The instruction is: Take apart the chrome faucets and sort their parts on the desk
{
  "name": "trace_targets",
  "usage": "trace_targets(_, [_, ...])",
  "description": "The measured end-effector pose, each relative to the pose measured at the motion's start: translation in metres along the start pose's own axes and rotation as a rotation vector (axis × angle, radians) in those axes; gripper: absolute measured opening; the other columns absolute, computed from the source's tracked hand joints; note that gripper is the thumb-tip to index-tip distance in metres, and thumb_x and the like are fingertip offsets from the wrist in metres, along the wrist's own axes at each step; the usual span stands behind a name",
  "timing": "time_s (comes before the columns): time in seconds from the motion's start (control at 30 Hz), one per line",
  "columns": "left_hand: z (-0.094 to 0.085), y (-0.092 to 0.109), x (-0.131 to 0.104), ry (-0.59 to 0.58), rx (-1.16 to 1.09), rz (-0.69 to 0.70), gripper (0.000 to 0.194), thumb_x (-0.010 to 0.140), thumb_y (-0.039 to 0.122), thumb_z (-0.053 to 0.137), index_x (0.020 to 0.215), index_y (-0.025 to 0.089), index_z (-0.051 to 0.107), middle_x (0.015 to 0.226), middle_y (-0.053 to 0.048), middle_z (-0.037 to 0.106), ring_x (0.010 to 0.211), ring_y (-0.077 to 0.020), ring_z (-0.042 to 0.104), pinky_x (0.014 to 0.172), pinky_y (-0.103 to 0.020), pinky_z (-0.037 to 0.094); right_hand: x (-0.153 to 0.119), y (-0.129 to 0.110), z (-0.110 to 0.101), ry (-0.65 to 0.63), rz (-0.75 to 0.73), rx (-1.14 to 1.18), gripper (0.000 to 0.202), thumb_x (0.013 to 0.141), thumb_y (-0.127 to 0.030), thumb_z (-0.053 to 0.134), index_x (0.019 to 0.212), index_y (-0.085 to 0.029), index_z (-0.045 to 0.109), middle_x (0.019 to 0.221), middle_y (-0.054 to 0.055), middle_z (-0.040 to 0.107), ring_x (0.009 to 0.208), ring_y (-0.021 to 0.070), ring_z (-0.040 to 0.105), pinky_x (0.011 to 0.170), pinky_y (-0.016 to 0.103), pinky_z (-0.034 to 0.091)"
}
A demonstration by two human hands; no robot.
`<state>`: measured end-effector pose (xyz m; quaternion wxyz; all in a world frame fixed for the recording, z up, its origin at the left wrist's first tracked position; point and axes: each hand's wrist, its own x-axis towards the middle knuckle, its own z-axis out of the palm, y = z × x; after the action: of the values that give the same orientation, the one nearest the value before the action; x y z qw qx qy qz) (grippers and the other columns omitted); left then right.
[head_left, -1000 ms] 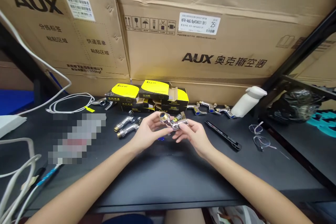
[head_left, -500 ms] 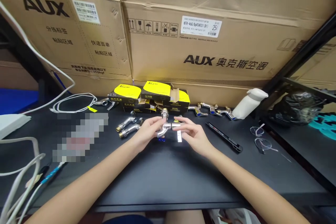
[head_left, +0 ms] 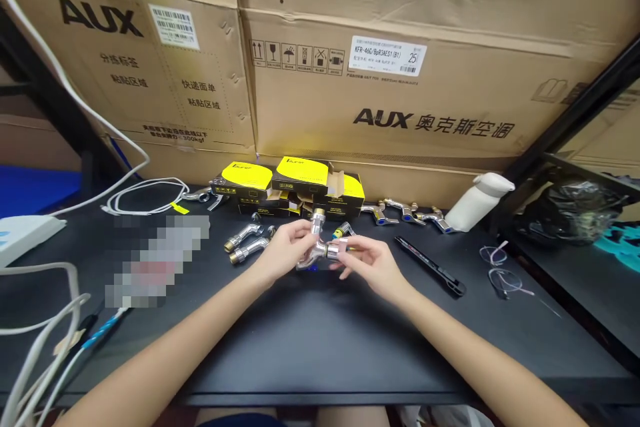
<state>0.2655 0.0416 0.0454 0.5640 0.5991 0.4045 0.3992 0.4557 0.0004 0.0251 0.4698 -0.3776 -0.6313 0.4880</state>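
My left hand (head_left: 287, 250) is closed around a chrome faucet (head_left: 315, 253), held just above the black table with its brass-threaded end pointing up and away. My right hand (head_left: 373, 263) pinches the chrome handle end at the faucet's right side with thumb and fingers; part of that end is hidden by the fingers. Behind the right fingers lies another small chrome fitting (head_left: 344, 231) with a yellowish part. Two chrome faucet bodies with brass threads, one nearer (head_left: 250, 251) and one farther (head_left: 243, 235), rest left of my left hand.
Black and yellow faucet boxes (head_left: 303, 172) are stacked behind the hands against large cartons (head_left: 310, 107). Rightward are several chrome faucets (head_left: 407, 213), a white bottle (head_left: 477, 203), a black pen-like tool (head_left: 430, 265) and eyeglasses (head_left: 505, 280). White cables (head_left: 70, 287) lie left.
My right fingers have gone from loosely extended to pinching the faucet's right end, whose shiny lever has turned. My left hand keeps its hold. The whole view has shifted slightly.
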Motion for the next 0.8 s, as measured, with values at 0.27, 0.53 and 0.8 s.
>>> trace_targets(0.27, [-0.023,0.017,0.003,0.045,0.186,-0.010,0.017,0.069,0.026,0.056,0.082,0.015,0.060,0.062,0.003,0.056,0.046,-0.0085,0.047,0.042,-0.020,0.041,-0.008,0.009,-0.005,-0.033,-0.877,-0.730,0.043,0.084,-0.002,0.056,0.119,-0.026,0.061,0.130,0.011,0.055,0.109,0.0212,0.058,0.085,0.038,0.054])
trace_targets(0.53, [-0.064,0.028,-0.001,-0.195,0.859,-0.103,0.020,0.070,0.034,0.052,0.073,0.018,0.064,0.060,0.000,0.060,0.052,-0.0149,0.056,0.048,-0.023,0.039,-0.004,0.003,-0.005,0.269,-0.627,-0.450,0.035,0.084,-0.007,0.057,0.110,-0.028,0.065,0.117,0.009,0.059,0.093,0.0189,0.064,0.076,0.035,0.058])
trace_targets(0.8, [-0.050,0.021,-0.010,-0.098,1.453,-0.180,0.013,0.062,0.031,0.060,0.068,0.021,0.065,0.078,-0.009,0.067,0.074,-0.0265,0.062,0.059,-0.029,0.038,-0.004,0.006,-0.005,0.241,-0.607,-0.458,0.033,0.084,-0.010,0.058,0.110,-0.028,0.066,0.113,0.007,0.062,0.101,0.0211,0.064,0.083,0.037,0.057])
